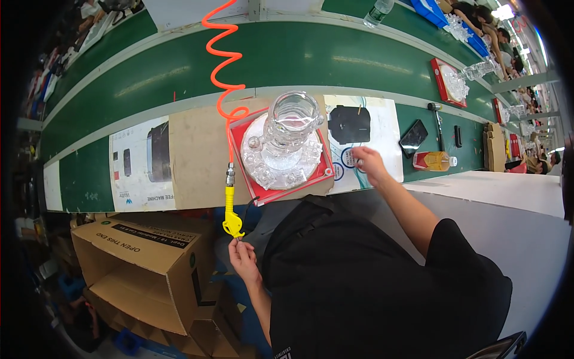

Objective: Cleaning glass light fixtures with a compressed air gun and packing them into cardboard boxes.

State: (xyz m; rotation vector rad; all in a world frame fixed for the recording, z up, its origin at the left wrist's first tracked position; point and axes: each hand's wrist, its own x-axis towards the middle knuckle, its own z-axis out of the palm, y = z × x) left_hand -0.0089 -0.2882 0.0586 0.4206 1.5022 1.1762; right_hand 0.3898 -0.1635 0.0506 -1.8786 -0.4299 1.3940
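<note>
My left hand (242,256) is down below the bench edge, fingers closed around the lower end of a yellow air gun (231,210) that hangs from an orange coiled hose (222,66). My right hand (368,165) rests with bent fingers on a printed white sheet (382,128) at the bench's front. Whether it pinches something small is unclear. Between the hands, a clear glass jug-like piece (292,122) stands on a clear round base in a red tray (326,169), which sits on a cardboard sheet (194,158).
A black phone (413,137), a hammer (439,122) and a lying red-and-yellow bottle (434,160) are right of the sheet. A green conveyor belt (335,57) runs behind. An open cardboard box (140,269) stands lower left. Other people work with glassware (472,72) far right.
</note>
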